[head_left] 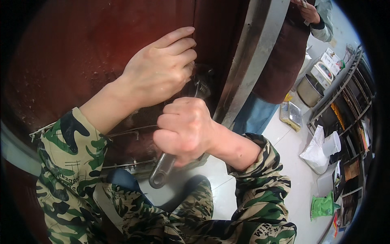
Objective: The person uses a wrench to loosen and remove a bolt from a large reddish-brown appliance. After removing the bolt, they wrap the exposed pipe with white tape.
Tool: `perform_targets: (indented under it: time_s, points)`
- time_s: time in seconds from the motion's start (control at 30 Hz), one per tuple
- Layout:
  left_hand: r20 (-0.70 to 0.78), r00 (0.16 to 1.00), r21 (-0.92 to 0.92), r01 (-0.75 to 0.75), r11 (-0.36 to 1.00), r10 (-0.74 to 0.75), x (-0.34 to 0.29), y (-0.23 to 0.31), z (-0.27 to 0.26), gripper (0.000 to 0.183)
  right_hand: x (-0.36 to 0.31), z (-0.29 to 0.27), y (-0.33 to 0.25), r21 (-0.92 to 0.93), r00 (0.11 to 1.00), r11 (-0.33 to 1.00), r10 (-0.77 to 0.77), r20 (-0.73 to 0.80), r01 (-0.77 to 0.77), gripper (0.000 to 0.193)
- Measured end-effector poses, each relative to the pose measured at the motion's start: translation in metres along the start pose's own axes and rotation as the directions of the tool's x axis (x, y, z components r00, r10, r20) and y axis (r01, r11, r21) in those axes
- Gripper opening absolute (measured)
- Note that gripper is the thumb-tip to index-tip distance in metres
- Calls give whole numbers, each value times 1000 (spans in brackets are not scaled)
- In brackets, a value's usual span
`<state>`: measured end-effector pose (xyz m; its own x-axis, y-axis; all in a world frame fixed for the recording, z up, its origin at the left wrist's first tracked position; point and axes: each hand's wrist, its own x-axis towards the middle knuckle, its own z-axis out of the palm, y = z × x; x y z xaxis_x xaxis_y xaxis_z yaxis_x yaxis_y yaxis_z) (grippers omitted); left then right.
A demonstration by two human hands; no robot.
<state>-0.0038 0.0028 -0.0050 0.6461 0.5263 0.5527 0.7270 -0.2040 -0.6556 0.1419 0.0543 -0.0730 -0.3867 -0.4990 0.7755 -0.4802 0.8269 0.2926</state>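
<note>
1. A broad, dark-red, worn panel [93,44] fills the upper left.
2. A long, silver-grey metal post [262,49] slants along the panel's right side.
3. The left hand [162,67] is at the panel, fingers curled; whether they grip anything cannot be told.
4. The right hand [185,130], just below, wraps its fingers around a grey metal hand tool [163,168], whose holed handle end points toward the person.

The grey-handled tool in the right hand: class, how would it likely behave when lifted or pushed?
The grey-handled tool would probably be stiff: it juts from the right hand without sagging. Its metallic look suggests it may be heavy for its size. Its smooth-looking surface might slip.
</note>
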Motion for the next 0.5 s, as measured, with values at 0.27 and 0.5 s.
perform_targets:
  time_s: [0.27,0.5]
  points:
    - [-117,993,35,5,999,-1,2,1,8,14,14,27,3,-126,932,992,-61,-357,17,26]
    - [16,999,48,-34,998,33,7,-5,-1,20,42,26,12,-206,733,967,-32,-679,-149,31]
